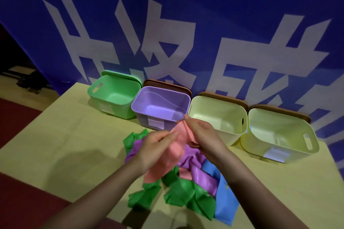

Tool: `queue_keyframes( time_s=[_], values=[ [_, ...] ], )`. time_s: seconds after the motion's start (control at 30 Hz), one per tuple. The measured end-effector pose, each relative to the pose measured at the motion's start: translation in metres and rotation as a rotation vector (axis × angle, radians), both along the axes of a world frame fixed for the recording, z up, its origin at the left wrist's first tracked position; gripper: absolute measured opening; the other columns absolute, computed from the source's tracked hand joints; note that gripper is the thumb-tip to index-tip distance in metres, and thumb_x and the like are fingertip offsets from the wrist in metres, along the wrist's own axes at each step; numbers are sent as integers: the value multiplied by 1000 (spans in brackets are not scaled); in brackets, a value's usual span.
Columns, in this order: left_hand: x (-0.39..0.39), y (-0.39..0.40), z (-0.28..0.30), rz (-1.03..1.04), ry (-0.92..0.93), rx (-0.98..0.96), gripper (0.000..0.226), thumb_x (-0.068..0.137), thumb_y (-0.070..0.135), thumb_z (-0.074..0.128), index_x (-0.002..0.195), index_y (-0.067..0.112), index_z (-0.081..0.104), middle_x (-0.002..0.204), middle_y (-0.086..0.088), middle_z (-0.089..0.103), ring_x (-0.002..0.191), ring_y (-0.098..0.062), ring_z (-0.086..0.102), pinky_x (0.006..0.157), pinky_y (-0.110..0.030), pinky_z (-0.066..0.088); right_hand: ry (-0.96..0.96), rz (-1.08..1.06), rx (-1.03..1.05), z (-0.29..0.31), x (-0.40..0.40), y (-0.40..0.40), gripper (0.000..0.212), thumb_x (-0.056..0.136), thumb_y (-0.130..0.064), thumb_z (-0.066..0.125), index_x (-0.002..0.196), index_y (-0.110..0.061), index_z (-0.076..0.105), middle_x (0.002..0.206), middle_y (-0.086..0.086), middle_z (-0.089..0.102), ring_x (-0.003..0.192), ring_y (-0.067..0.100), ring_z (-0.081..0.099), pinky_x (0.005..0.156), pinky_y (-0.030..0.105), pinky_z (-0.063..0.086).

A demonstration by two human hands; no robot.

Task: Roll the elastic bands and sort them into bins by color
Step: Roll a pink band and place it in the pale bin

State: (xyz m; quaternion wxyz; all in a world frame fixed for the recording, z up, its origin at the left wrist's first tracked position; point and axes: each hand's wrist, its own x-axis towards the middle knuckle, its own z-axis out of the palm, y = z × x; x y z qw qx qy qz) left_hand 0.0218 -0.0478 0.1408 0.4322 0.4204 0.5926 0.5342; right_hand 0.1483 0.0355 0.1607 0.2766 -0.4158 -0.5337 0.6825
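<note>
Far side of the table point(55, 145), left to right: green bin point(114, 98), purple bin point(161, 108), then two pale yellow bins point(216, 117) point(279, 135), all in a row against a blue banner point(186, 24) with large white characters. Purple and yellow bins look empty; green bin floor shows nothing either.

Left hand point(158, 147) is raised over the pile, thumb and fingers point(172, 135) pinching the near edge of a pink band point(175, 147). Right hand point(202, 132) is just beside it, fingers curled round the band's top end in front of the purple bin. The band hangs between both hands, lower end trailing down onto the pile.

Below the hands, a loose heap: green bands point(186, 193), purple bands point(201, 174), a blue band point(225, 204) at the right edge, all unrolled.
</note>
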Motion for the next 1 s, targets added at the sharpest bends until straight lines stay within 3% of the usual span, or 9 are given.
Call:
queue_keyframes(
  time_s=[0.07, 0.2, 0.27, 0.4, 0.53, 0.73, 0.9, 1.0],
  values=[
    [-14, 1, -2, -15, -31, -14, 64, 77, 53, 64, 76, -11, 57, 74, -7, 51, 73, -14, 45, 70, -32, 36, -43, -11, -9, -2, -12, 2, 34, 93, -41, 55, 83, -11, 66, 58, 5, 49, 48, 10, 43, 44, 17, 36],
    [-53, 9, -3, 92, -202, -63, 33, 87, 30, 65, 83, -3, 67, 76, -8, 63, 74, -16, 54, 71, -29, 44, -74, -56, -15, 0, -34, 9, 35, 94, -39, 56, 68, -15, 61, 51, 0, 43, 45, 11, 37, 41, 17, 32],
    [-80, 13, 0, 161, -300, -100, 16, 92, 12, 57, 87, 4, 70, 75, -4, 68, 70, -12, 60, 67, -21, 50, -124, -74, -10, 1, -42, 14, 37, 92, -39, 58, 65, -15, 61, 51, 1, 49, 45, 12, 43, 43, 17, 35],
    [-124, 12, 5, 39, -261, -147, 19, 92, 4, 51, 90, 7, 70, 77, -2, 69, 69, -10, 61, 64, -16, 50, -168, -33, 58, 2, -60, 16, 37, 87, -47, 63, 67, -16, 62, 63, 8, 53, 60, 17, 45, 58, 27, 34],
    [-154, 16, 0, -48, -230, -187, 19, 93, 7, 51, 96, 7, 70, 79, -1, 71, 71, -9, 64, 64, -18, 49, -176, 27, 98, 8, -85, 15, 40, 90, -40, 60, 57, -19, 52, 52, 1, 45, 48, 11, 40, 45, 20, 32],
    [-180, 39, -9, -57, -236, -207, 25, 94, 8, 49, 72, 16, 58, 51, 9, 44, 43, -3, 40, 43, -15, 32, -104, 95, 87, 12, -113, 12, 36, 85, -43, 61, 59, -19, 53, 53, 1, 45, 48, 11, 37, 49, 25, 28],
    [-178, 63, -11, -147, -120, -82, 16, 91, 3, 54, 84, 12, 65, 77, 6, 62, 71, -4, 55, 64, -10, 42, 74, 31, 4, 16, -112, -6, 21, 80, -26, 65, 67, -10, 59, 61, 4, 56, 56, 10, 46, 56, 19, 38],
    [-164, 66, -15, -201, -25, -16, 11, 90, 5, 59, 97, 11, 65, 92, 5, 62, 80, 7, 56, 75, -8, 43, -34, -86, 151, 16, -111, -15, 16, 78, -26, 70, 70, -12, 67, 73, 1, 62, 65, 7, 50, 63, 18, 41]
  ],
)
